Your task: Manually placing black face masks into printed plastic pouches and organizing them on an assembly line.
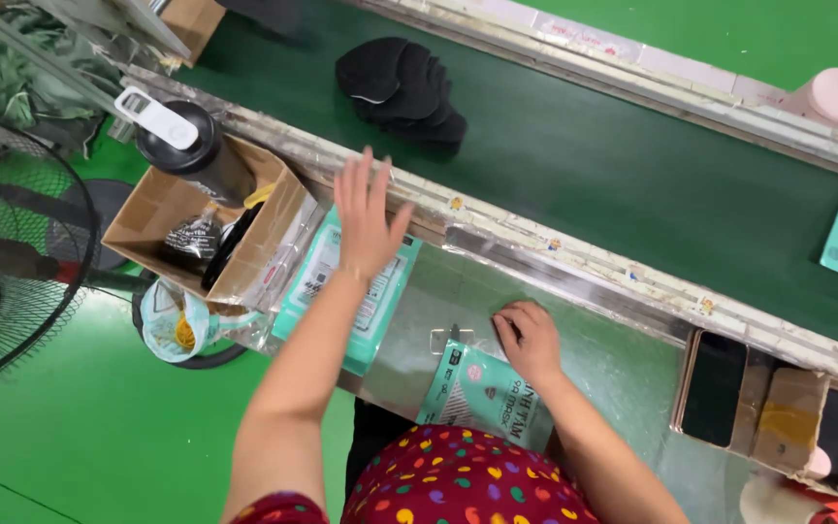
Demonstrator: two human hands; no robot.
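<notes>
Pressing right hand on glossy teal pouch, left hand splayed flat

A metal bench bears two teal packets.

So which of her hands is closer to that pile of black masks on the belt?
The left hand. It is raised with fingers spread over the belt's near edge, just below the black masks. The right hand rests farther back, on a teal packet on the metal table.
</notes>
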